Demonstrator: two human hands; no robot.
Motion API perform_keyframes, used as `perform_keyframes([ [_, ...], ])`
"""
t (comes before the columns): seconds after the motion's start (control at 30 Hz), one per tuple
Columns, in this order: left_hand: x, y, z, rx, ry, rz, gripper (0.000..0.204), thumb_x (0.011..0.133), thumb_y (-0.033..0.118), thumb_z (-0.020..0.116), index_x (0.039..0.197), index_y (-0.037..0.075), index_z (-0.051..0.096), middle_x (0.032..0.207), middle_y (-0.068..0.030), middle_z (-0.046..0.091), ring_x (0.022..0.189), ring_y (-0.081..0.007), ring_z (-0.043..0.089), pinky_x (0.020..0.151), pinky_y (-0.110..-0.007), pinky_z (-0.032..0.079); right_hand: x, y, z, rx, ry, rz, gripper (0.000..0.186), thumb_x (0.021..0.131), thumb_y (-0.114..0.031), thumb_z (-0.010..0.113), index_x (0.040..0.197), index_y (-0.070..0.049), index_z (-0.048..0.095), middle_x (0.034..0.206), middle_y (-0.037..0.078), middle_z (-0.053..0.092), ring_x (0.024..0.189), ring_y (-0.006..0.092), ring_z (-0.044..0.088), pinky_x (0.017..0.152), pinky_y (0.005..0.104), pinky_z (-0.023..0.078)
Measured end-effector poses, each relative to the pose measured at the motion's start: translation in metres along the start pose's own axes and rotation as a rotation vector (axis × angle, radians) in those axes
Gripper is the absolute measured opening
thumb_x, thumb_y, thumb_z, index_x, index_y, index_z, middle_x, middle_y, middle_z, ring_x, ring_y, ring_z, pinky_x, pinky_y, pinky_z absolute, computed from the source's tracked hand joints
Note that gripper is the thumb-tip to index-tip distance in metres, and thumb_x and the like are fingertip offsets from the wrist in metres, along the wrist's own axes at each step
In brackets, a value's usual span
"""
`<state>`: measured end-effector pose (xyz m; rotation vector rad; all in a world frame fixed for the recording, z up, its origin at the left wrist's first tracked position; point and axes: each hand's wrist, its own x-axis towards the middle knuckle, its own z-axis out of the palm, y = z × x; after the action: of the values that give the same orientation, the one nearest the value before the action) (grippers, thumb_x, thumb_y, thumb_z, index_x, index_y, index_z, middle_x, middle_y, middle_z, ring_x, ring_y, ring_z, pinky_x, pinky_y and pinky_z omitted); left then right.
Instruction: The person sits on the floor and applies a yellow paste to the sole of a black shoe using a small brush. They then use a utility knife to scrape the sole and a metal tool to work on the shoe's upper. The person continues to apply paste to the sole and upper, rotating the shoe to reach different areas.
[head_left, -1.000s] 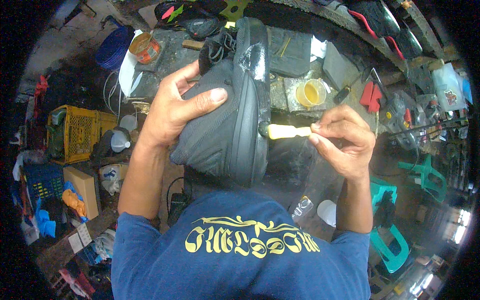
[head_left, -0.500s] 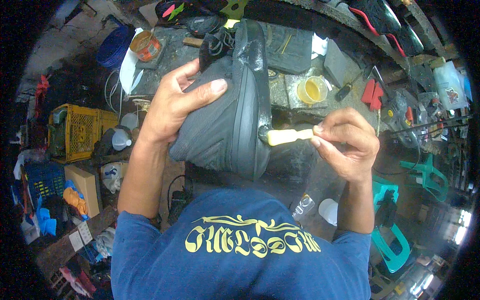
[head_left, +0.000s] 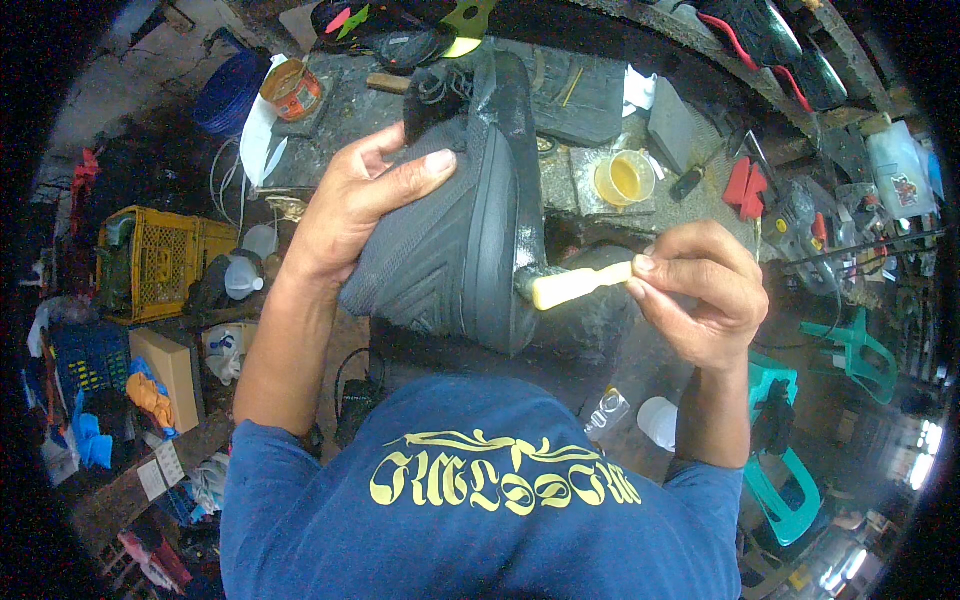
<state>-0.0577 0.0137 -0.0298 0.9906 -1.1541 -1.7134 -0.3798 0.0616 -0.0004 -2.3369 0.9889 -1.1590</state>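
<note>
A black knit shoe (head_left: 418,235) with a thick sole is held on its side, its underside turned to the right. My left hand (head_left: 365,200) is closed round the upper, thumb lying across the fabric and the other fingers partly hidden behind it. Between the thumb and fingers of my right hand (head_left: 705,290) is the end of a small brush (head_left: 585,284) with a pale yellow handle. Its dark head touches the bottom of the sole (head_left: 528,240), near the end closest to me. A wet-looking shine shows on the sole beside the brush.
Past the shoe, a clear tub of yellowish liquid (head_left: 625,178) stands on the cluttered work surface. Farther left are an orange can (head_left: 292,92) and a blue bucket (head_left: 228,95). A yellow crate (head_left: 168,262) sits at the left, a green plastic chair (head_left: 785,480) at the right.
The brush head has slid a little toward me along the sole, and its handle slants more. My right hand has shifted slightly right. The shoe has turned slightly in my left hand.
</note>
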Motion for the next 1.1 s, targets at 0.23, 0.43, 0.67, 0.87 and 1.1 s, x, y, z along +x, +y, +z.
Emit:
perform_keyframes([
  [0.23, 0.002, -0.001, -0.001, 0.007, 0.005, -0.034, 0.043, 0.098, 0.02, 0.071, 0.134, 0.0, 0.06, 0.116, -0.0093, 0.072, 0.098, -0.0139, 0.071, 0.089, -0.028, 0.057, 0.003, -0.003, -0.001, -0.083, 0.023, -0.068, 0.019, 0.069, -0.007, 0.087, 0.085, -0.008, 0.078, 0.084, 0.007, 0.072, 0.071, 0.0223, 0.069, 0.061, 0.0346, 0.05],
  [0.43, 0.0, 0.001, -0.002, -0.037, -0.008, -0.094, 0.041, 0.099, 0.023, 0.07, 0.131, -0.001, 0.061, 0.116, -0.0095, 0.072, 0.099, -0.014, 0.071, 0.09, -0.028, 0.056, 0.006, -0.007, -0.002, -0.087, 0.024, -0.091, 0.02, 0.069, -0.008, 0.088, 0.085, -0.009, 0.078, 0.084, 0.007, 0.071, 0.07, 0.0221, 0.068, 0.06, 0.0343, 0.048],
  [0.67, 0.001, -0.003, -0.004, -0.023, -0.017, -0.076, 0.032, 0.101, 0.023, 0.066, 0.122, -0.001, 0.064, 0.111, -0.0085, 0.073, 0.095, -0.0127, 0.071, 0.085, -0.027, 0.057, 0.008, -0.006, -0.001, -0.089, 0.035, -0.149, 0.021, 0.069, -0.007, 0.088, 0.086, -0.009, 0.078, 0.084, 0.007, 0.071, 0.066, 0.0215, 0.065, 0.057, 0.0342, 0.044],
  [0.87, 0.003, -0.009, -0.006, -0.148, -0.063, -0.058, 0.032, 0.102, 0.026, 0.065, 0.12, -0.001, 0.064, 0.109, -0.0086, 0.073, 0.094, -0.013, 0.072, 0.085, -0.027, 0.058, 0.01, -0.008, 0.0, -0.117, 0.049, -0.184, 0.022, 0.069, -0.009, 0.089, 0.088, -0.01, 0.078, 0.085, 0.006, 0.071, 0.065, 0.021, 0.064, 0.056, 0.0342, 0.042],
  [1.1, 0.003, -0.013, -0.01, -0.283, -0.074, -0.105, 0.032, 0.105, 0.025, 0.061, 0.123, -0.001, 0.064, 0.112, -0.0096, 0.073, 0.095, -0.0146, 0.073, 0.085, -0.028, 0.059, 0.013, -0.008, -0.002, -0.143, 0.042, -0.22, 0.023, 0.069, -0.01, 0.089, 0.088, -0.011, 0.078, 0.084, 0.005, 0.071, 0.063, 0.0204, 0.06, 0.055, 0.0341, 0.04],
])
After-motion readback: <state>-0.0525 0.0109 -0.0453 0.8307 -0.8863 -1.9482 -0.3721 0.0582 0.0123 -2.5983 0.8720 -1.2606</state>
